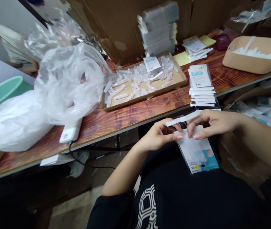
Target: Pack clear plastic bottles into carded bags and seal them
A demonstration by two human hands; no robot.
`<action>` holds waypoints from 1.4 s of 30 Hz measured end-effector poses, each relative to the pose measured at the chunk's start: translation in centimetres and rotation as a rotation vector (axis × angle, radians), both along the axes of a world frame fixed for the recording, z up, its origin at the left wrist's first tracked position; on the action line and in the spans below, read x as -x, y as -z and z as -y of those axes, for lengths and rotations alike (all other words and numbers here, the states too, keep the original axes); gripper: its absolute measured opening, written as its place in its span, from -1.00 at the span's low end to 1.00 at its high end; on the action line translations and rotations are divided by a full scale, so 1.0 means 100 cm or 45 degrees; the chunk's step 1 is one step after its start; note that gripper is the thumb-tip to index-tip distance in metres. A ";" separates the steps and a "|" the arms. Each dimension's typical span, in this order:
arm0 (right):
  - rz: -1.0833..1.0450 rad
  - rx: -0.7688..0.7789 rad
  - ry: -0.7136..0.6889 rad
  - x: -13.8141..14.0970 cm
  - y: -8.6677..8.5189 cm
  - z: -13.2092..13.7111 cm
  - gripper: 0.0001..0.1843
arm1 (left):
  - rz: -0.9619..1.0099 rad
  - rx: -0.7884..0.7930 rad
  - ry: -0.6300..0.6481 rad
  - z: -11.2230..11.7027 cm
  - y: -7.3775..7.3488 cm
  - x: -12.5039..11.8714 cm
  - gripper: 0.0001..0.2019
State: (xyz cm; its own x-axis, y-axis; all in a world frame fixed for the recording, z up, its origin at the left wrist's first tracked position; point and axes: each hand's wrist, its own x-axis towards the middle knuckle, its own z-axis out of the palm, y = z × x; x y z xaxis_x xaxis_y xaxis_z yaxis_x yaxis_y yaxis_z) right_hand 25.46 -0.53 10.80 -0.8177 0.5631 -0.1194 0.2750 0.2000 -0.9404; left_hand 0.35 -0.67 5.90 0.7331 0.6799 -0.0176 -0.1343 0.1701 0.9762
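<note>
Close to my body, both hands grip the top end of a flat clear packet [195,149] with a printed blue and white card inside. My left hand [160,135] pinches its left corner between thumb and fingers. On the other corner, my right hand [211,124] closes thumb and fingers. A white strip [183,118] stretches across between the hands, over the fingers; I cannot tell whether it is part of the packet. Small clear pieces show through the packet's lower half. Just beyond my right hand lies an overlapping row of similar packets [199,76].
A shallow cardboard tray [180,74] of small clear plastic pieces lies on the wooden table [130,111]. Behind it stand stacked clear packs [160,31]. At right is a beige basket [247,60] of white strips; at left, big plastic bags [71,82] and a green basin [4,92]. Another person [13,44] is far left.
</note>
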 end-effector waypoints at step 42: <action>-0.213 -0.816 0.855 0.011 -0.033 -0.048 -0.85 | -0.140 -0.440 -0.682 -0.084 -0.065 -0.003 -0.75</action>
